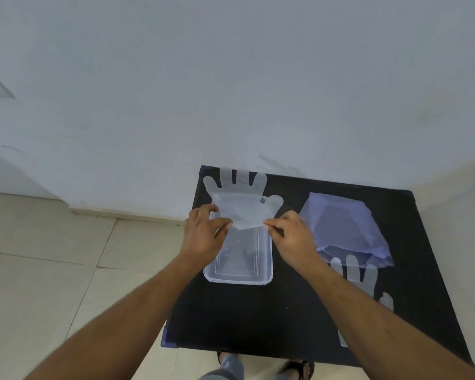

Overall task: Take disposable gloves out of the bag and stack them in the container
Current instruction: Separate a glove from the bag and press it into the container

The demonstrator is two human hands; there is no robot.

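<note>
A clear disposable glove [242, 200] is stretched flat above the far end of a clear rectangular container [240, 278] on the black table. My left hand [203, 234] pinches the glove's cuff at its left corner, and my right hand [294, 237] pinches the right corner. The glove's fingers point away from me, past the container's far end. To the right lies a pale blue plastic bag [346, 229]. Another clear glove [359, 275] lies flat on the table in front of the bag, partly hidden by my right forearm.
The small black table [258, 319] stands against a white wall [231, 78]. Tiled floor [52, 270] lies to the left. Below the table's near edge show my sandalled feet [296, 368].
</note>
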